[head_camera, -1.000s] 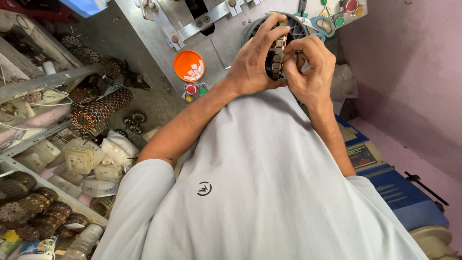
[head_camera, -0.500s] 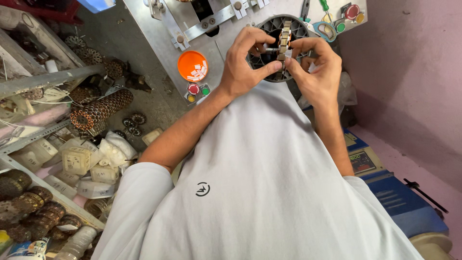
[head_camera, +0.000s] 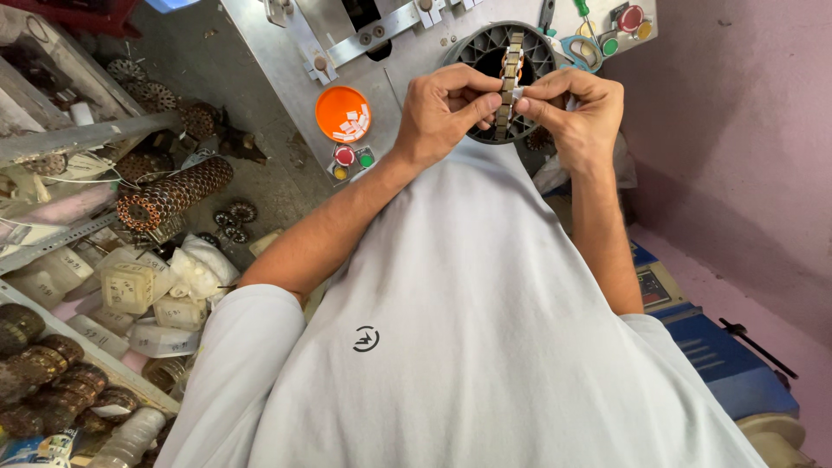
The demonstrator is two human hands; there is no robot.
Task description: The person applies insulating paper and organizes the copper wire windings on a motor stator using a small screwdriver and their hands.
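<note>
My left hand pinches a ring-shaped metal stator core, held on edge in front of my chest. My right hand grips the same core from the other side and presses a small white slip against it with thumb and forefinger. Behind the core sits a round black slotted fixture on the grey machine panel. My white shirt fills the lower middle of the view.
An orange dish with white slips sits on the panel, with red, green and yellow buttons below it. Left shelves hold stacked copper-wound cores, white plastic parts and brown stators. A blue box lies at right.
Both hands shifted left and lower from the black fixture toward my chest. The core turned edge-on, and my right fingers now press the white slip against it.
</note>
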